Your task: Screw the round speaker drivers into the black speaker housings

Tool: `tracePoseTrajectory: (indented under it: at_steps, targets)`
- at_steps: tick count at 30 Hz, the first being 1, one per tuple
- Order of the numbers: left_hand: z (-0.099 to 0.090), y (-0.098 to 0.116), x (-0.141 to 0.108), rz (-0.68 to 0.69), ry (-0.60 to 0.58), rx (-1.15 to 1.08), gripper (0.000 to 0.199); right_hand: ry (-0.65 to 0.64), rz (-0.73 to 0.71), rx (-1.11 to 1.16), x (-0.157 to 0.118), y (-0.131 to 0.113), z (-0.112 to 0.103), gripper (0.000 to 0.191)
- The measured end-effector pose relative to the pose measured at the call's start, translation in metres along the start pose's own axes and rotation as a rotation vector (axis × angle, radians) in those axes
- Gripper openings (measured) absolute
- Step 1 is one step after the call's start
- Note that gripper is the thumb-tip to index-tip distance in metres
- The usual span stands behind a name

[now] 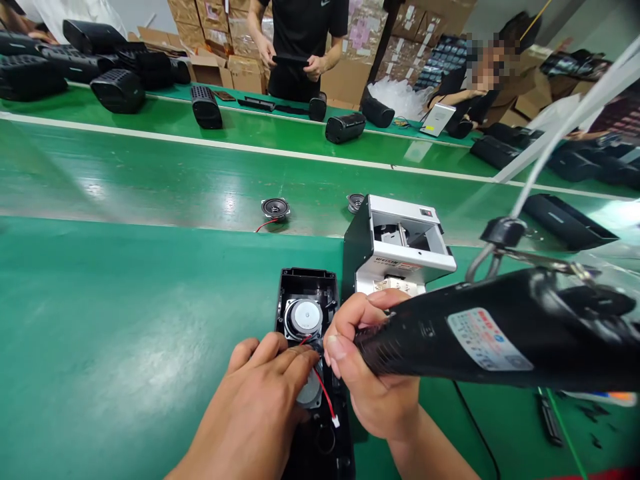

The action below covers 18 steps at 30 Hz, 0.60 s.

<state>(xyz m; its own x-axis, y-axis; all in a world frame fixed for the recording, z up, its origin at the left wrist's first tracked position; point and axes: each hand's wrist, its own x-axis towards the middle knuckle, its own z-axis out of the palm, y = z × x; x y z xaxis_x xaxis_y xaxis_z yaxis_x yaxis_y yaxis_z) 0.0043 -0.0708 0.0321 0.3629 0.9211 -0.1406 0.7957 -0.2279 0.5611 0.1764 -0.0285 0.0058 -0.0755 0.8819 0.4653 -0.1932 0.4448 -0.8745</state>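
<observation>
My right hand is wrapped round a black electric screwdriver, which hangs from a cable and slants down to the left. Its tip is hidden behind my fingers. Below lies an open black speaker housing with two speaker drivers set in it, backs up. The upper speaker driver shows fully. My left hand lies over the lower speaker driver, fingers bent at its upper side and thumb near its lower side. A red wire with a white plug runs out beside that hand.
A grey-and-black screw feeder stands just beyond the housing. Loose drivers sit on the green conveyor. Several black speakers line its far side, where a person holds a black part. A black cutter lies at right.
</observation>
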Motion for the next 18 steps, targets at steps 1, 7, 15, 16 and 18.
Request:
tracePoseTrajectory:
  at_steps: [1,7,15,16,18]
  targets:
    - [-0.001,0.002,0.001,-0.013,-0.012,0.006,0.052,-0.016,-0.007,0.014,0.001,-0.001,0.0,0.048]
    - [-0.008,0.01,0.004,-0.063,-0.087,0.035,0.03,-0.052,-0.05,-0.083,0.008,-0.007,0.0,0.046]
    - [-0.009,0.008,0.002,-0.072,-0.078,0.021,0.033,-0.014,-0.085,-0.151,0.009,-0.007,0.003,0.023]
    - [-0.008,0.007,0.001,-0.069,-0.066,0.014,0.034,-0.011,-0.095,-0.153,0.01,-0.007,0.004,0.023]
    - [-0.007,0.005,0.0,-0.053,-0.045,0.007,0.034,0.006,-0.094,-0.148,0.012,-0.008,0.006,0.025]
